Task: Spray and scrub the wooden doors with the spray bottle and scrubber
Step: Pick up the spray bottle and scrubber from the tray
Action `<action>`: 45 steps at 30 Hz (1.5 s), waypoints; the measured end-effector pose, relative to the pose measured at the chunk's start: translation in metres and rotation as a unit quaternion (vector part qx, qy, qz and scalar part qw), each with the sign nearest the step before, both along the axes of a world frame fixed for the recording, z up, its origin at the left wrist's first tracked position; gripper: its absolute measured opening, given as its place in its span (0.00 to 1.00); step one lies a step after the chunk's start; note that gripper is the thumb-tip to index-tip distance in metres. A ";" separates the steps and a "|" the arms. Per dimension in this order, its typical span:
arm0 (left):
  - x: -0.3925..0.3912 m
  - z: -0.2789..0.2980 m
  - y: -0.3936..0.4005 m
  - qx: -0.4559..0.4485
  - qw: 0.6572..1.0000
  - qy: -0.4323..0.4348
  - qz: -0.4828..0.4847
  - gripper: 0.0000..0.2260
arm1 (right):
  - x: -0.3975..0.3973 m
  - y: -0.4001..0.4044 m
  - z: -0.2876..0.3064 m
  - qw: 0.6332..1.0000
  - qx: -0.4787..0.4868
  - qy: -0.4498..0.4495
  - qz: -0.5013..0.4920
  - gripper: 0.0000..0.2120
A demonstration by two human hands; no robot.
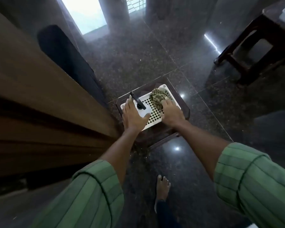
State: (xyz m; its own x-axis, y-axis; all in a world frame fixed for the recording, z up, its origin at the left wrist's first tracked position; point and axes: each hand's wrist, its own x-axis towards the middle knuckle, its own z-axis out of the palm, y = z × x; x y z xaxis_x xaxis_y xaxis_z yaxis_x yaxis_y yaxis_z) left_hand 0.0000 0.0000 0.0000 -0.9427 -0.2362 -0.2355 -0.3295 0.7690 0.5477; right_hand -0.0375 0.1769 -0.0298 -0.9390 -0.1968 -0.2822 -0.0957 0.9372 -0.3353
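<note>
One brown wooden door (39, 99) fills the left; one dark stool (184, 111) carries one white perforated basket (156, 116) holding one spray bottle (141, 106) and one checked scrubber (158, 97); no writing is readable; left hand (132, 115) spreads straight fingers round the bottle; right hand (171, 111) grips the scrubber.

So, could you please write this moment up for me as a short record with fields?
setting: dark polished stone floor beside a wooden door
basket: white perforated basket resting on a dark stool
spray bottle: white with black nozzle, standing in the basket
cloth: checked scrubbing cloth, bunched in the basket's far corner
left hand: fingers straight, reaching around the spray bottle
right hand: resting on the cloth; grip hidden
task stage: tools not yet lifted
</note>
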 end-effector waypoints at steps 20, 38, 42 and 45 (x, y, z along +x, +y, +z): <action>0.041 0.042 -0.006 0.202 0.970 0.109 0.082 0.01 | 0.040 -0.013 0.043 0.817 -0.339 -0.115 -0.452 0.10; 0.432 0.123 -0.229 0.177 0.955 0.008 0.237 0.11 | 0.396 -0.261 0.136 0.700 -0.444 -0.457 -0.323 0.08; 0.517 0.138 -0.314 0.169 0.940 0.014 0.294 0.09 | 0.471 -0.352 0.128 0.739 -0.408 -0.445 -0.298 0.18; 0.568 0.151 -0.372 0.168 0.925 0.037 0.338 0.07 | 0.517 -0.406 0.158 0.751 -0.412 -0.452 -0.249 0.11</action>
State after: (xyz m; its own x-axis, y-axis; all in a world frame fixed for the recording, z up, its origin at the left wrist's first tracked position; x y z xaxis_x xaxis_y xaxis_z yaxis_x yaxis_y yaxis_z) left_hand 0.5678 -0.3717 0.1511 -0.6223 -0.7036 -0.3431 -0.6248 0.1823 0.7592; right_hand 0.4793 -0.2287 0.1278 -0.4520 -0.3422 -0.8238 0.8140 0.2195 -0.5378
